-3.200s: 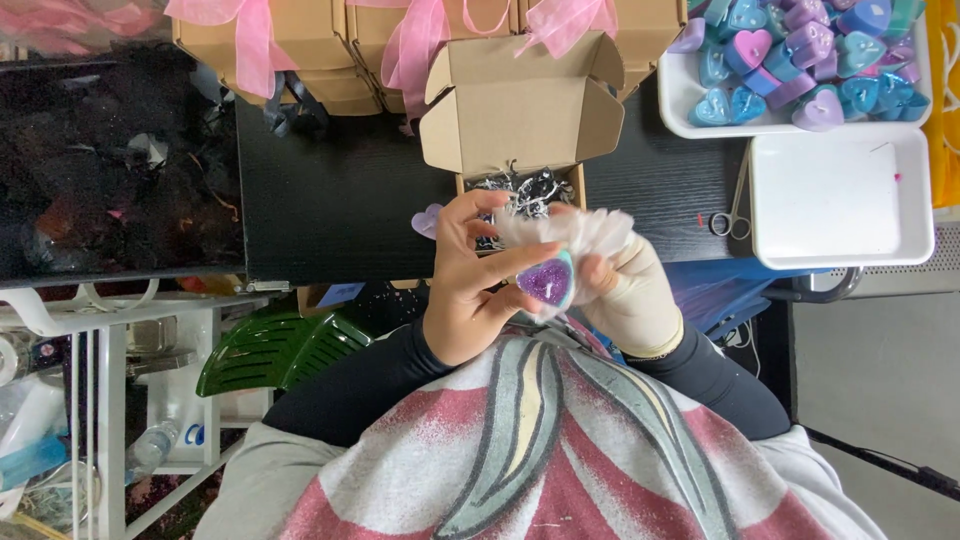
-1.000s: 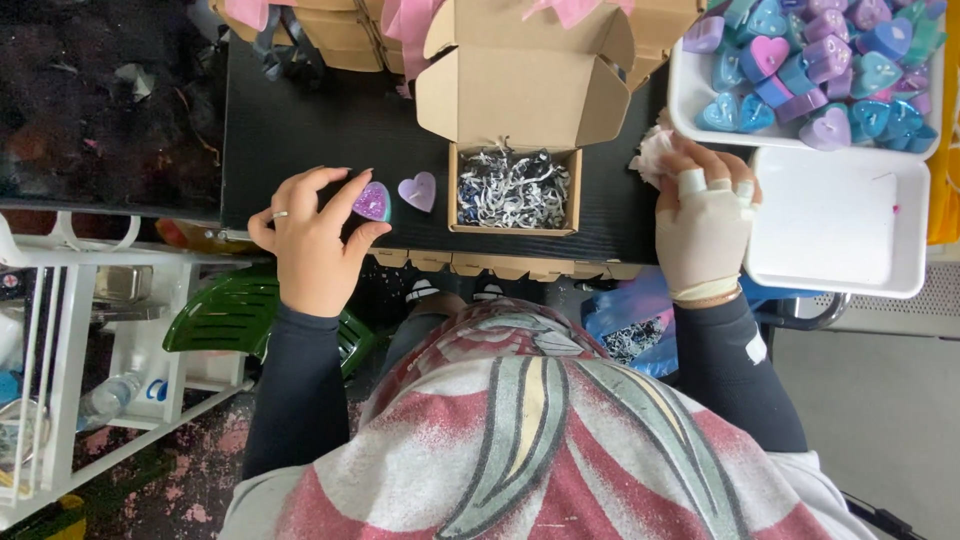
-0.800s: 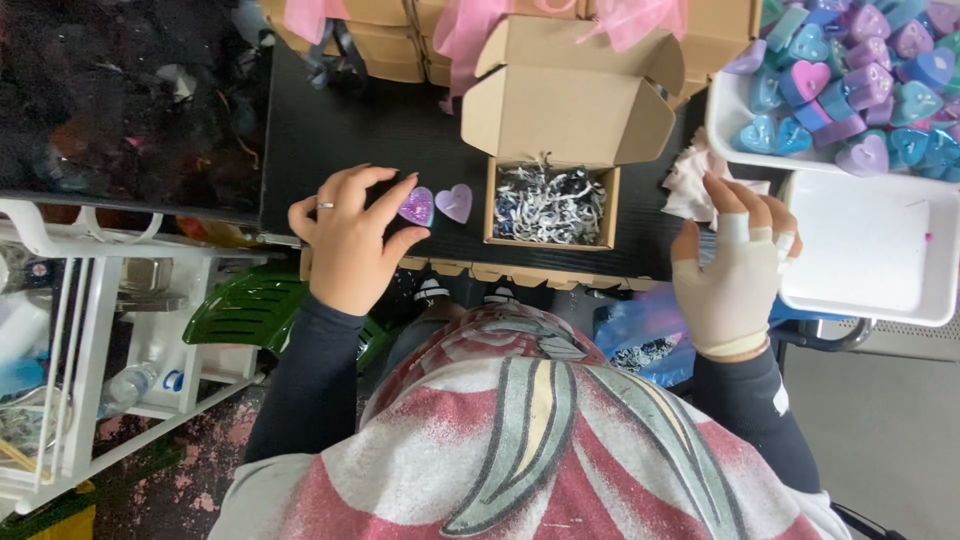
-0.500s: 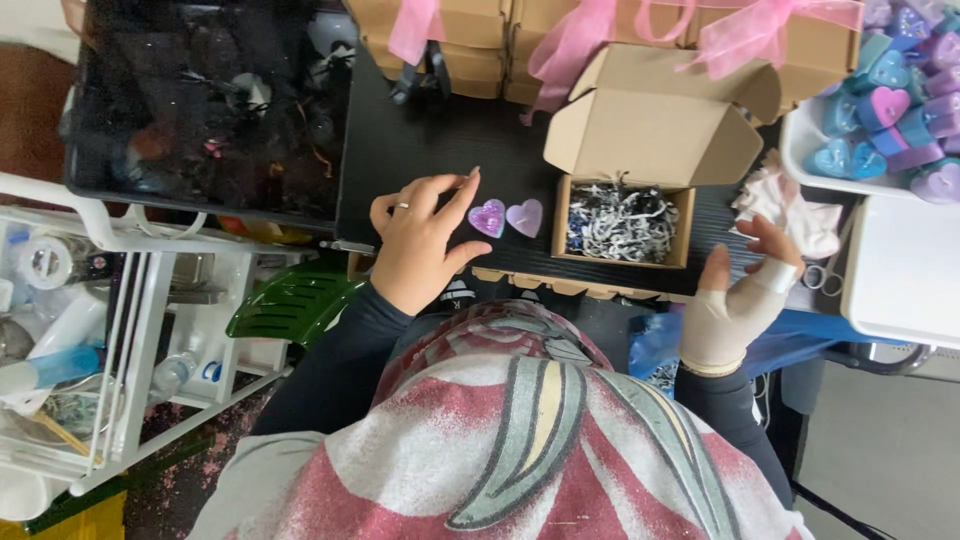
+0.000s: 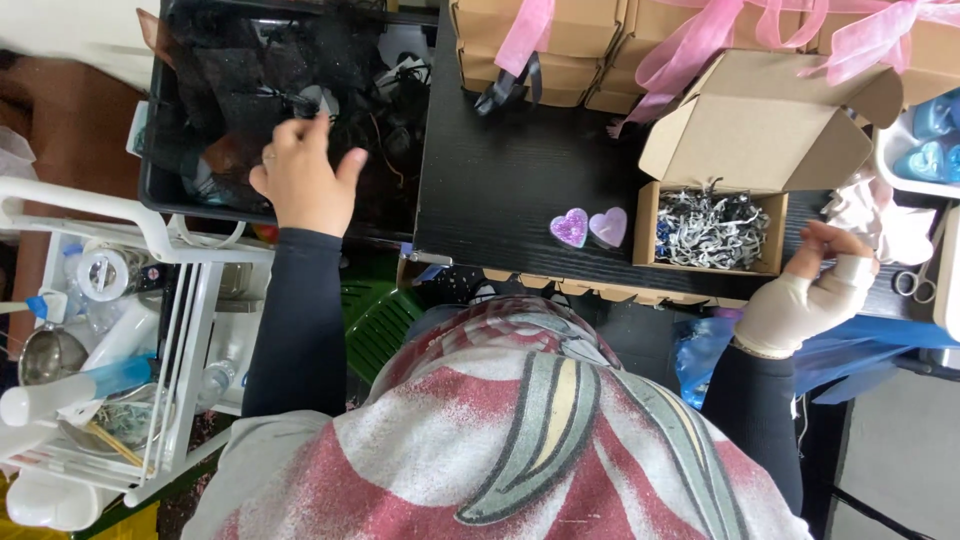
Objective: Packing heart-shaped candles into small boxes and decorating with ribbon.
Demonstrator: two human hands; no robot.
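Observation:
My left hand (image 5: 300, 175) reaches into a black bin (image 5: 160, 190) of dark netting at the left, fingers spread over the material, holding nothing that I can see. Two heart-shaped pieces, a glittery purple heart (image 5: 570, 227) and a paler lilac heart (image 5: 608, 227), lie side by side on the black table (image 5: 500, 170). Right of them stands an open cardboard box (image 5: 712, 228) filled with shredded grey paper. My right hand (image 5: 812, 290), wearing a white fingerless glove, hovers near the box's right corner with its fingers loosely apart and empty.
Closed cardboard boxes with pink ribbons (image 5: 560, 40) line the back of the table. A tray of blue hearts (image 5: 925, 130) sits far right, with scissors (image 5: 915, 283) and white tissue (image 5: 880, 215) nearby. A white wire rack (image 5: 120, 330) with bottles stands at the left.
My left hand has left the two hearts on the table and moved left into the black bin. My right hand has dropped slightly beside the box. The view has swung left.

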